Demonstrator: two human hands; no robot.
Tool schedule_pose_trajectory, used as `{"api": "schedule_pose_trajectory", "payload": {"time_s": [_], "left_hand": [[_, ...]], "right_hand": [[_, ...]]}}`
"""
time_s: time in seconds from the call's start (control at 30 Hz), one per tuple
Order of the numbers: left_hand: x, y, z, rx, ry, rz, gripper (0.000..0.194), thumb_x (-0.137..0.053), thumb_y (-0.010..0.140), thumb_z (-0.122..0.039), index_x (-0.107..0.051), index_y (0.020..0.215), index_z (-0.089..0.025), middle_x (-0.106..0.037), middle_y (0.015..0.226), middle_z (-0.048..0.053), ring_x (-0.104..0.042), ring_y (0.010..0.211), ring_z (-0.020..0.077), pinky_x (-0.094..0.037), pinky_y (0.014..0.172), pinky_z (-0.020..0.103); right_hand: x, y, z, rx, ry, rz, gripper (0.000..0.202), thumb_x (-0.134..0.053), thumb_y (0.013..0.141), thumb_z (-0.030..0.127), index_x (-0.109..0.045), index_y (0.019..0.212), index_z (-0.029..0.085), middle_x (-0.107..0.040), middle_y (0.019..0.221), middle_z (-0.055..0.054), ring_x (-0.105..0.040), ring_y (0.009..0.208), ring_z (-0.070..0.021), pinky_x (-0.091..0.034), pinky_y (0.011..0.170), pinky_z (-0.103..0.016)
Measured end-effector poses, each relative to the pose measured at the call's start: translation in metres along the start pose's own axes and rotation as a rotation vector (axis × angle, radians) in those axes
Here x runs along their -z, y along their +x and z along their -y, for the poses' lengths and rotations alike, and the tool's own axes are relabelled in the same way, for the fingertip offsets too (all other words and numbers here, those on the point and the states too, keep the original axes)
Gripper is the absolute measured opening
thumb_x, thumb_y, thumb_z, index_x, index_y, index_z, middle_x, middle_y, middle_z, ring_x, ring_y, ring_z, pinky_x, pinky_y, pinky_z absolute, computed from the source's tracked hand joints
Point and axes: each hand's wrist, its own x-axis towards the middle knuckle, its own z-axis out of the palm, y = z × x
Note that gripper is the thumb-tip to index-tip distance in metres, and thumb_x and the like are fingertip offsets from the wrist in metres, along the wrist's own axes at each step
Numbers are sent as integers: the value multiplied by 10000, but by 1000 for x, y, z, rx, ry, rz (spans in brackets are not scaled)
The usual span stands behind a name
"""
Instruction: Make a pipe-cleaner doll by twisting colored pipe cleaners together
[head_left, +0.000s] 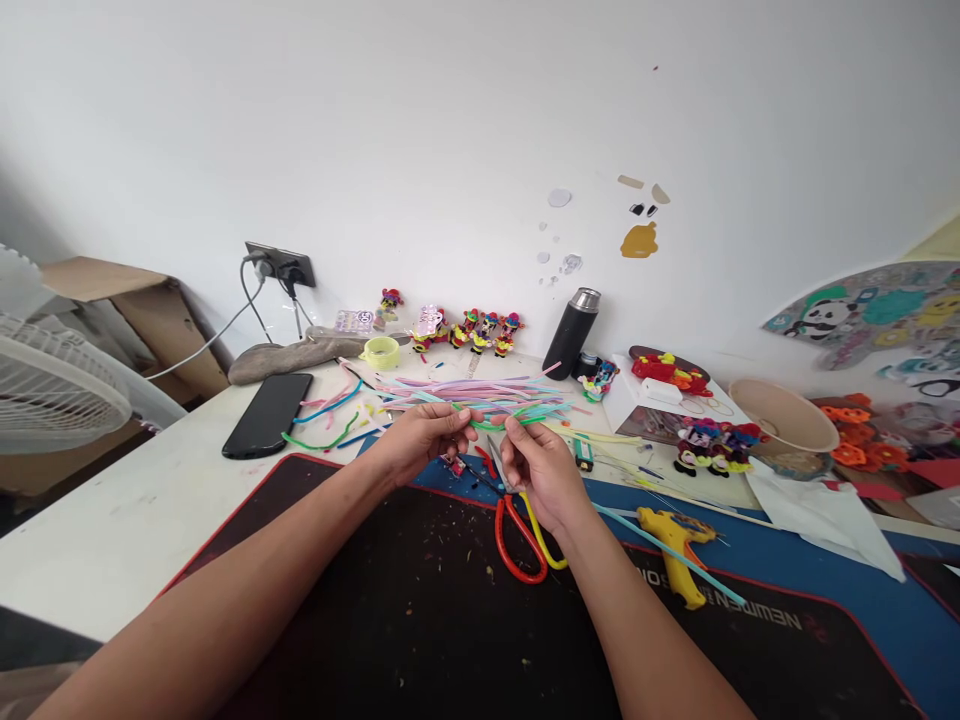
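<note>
My left hand (pixel 424 440) pinches one end of a green pipe cleaner (pixel 491 424), and my right hand (pixel 541 470) pinches its other part, a short span showing between them. Beyond the hands lies a pile of pink, purple and light blue pipe cleaners (pixel 480 390). Scissors with one red and one yellow handle (pixel 517 540) rest on the black mat (pixel 420 620), their blades partly behind my right hand. A light blue pipe cleaner (pixel 667 550) stretches past my right forearm toward a yellow glue gun (pixel 679 550).
A black phone (pixel 268 415) and yellow tape roll (pixel 381 352) lie left. Small figures (pixel 487 332) and a dark flask (pixel 572 333) stand by the wall. More figures (pixel 716 447) and a beige bowl (pixel 784 415) are right; a white fan (pixel 60 370) is far left.
</note>
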Motion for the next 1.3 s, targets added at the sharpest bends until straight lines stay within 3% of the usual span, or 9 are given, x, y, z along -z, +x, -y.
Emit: {"api": "schedule_pose_trajectory", "payload": {"time_s": [0.2, 0.37, 0.53, 0.63, 0.9, 1.07, 1.3], "left_hand": [[-2, -1, -1, -19, 40, -62, 419, -928, 645, -467, -789, 826, -116, -702, 767, 76, -603, 627, 127, -428, 508, 217], [1, 1, 0, -116, 104, -155, 363, -894, 700, -459, -811, 861, -144, -680, 783, 58, -581, 692, 133, -451, 595, 240], [7, 4, -4, -235, 28, -278, 371, -904, 674, -448, -808, 863, -143, -674, 751, 42, -563, 687, 121, -417, 599, 229], [8, 5, -5, -241, 8, -336, 418, -920, 636, -451, -810, 900, -145, -719, 797, 60, -593, 700, 132, -444, 623, 241], [-9, -3, 4, -169, 165, -138, 379, -879, 718, -406, -816, 995, -154, -792, 900, 105, -699, 836, 203, -530, 771, 301], [-20, -9, 5, -99, 111, 56, 375, -805, 823, -411, -805, 1099, -158, -780, 1131, 140, -724, 933, 224, -559, 824, 311], [-22, -12, 3, -30, 46, 132, 425, -814, 825, -369, -778, 1195, -161, -776, 1137, 146, -744, 945, 224, -574, 879, 317]], "right_hand": [[-1, 0, 0, 1, 17, 7, 440, -800, 796, 575, -754, 970, 174, -583, 595, 39, -454, 392, -65, -273, 353, -186], [-2, -1, 0, -12, -11, -35, 453, -835, 749, 569, -642, 687, 164, -591, 586, 21, -461, 390, -67, -280, 354, -190], [-2, -1, 4, -22, 12, -78, 487, -828, 729, 613, -748, 894, 162, -553, 562, 42, -444, 384, -67, -258, 341, -180], [0, 0, 6, -7, 42, -100, 499, -841, 707, 613, -759, 882, 152, -521, 536, 50, -442, 376, -65, -259, 340, -181], [-1, -1, 5, 7, 97, -35, 416, -844, 744, 539, -772, 911, 166, -612, 630, 22, -466, 392, -64, -275, 352, -195], [-3, -1, 4, -21, 97, -29, 420, -844, 739, 550, -761, 899, 170, -651, 670, 3, -494, 392, -73, -256, 348, -190], [-3, 0, 2, -8, 108, -60, 414, -875, 709, 521, -761, 890, 166, -689, 719, -16, -529, 410, -72, -257, 350, -178]]}}
